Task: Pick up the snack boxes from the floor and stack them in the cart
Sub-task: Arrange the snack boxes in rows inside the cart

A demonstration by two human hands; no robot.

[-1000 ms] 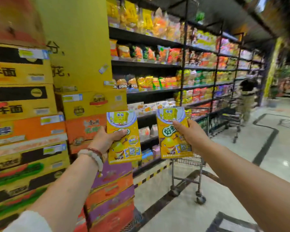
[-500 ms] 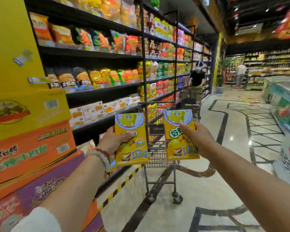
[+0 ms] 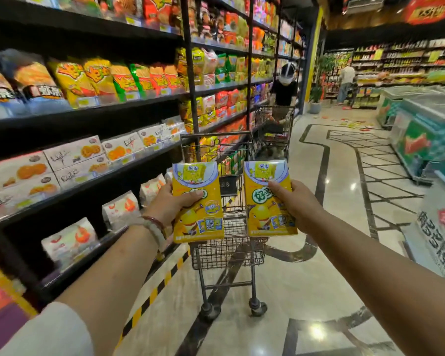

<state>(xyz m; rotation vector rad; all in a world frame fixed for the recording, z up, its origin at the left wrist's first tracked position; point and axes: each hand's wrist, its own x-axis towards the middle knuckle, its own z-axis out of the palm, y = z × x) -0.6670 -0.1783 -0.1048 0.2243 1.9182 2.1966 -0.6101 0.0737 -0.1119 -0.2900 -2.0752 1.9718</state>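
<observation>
The person holds two yellow snack boxes upright and side by side in front of the body, one in each hand. The left hand (image 3: 168, 205) grips the left snack box (image 3: 197, 202) from its left edge, with the thumb across the printed front. The right hand (image 3: 297, 205) grips the right snack box (image 3: 266, 199) from its right edge in the same way. Both boxes are in the air, in line with the cart (image 3: 228, 249) that stands ahead in the aisle beside the shelves (image 3: 93, 114). Probably they are held flat and parallel like this so that they can go down into the basket as a neat stack.

The boxes cover most of the cart basket, so it is not possible to tell what lies inside it. The fingers behind the boxes are hidden. Far on the floor (image 3: 350, 191) some small scattered things are too blurred to name. A second cart (image 3: 276, 124) and another person (image 3: 285, 84) stand further along the aisle.
</observation>
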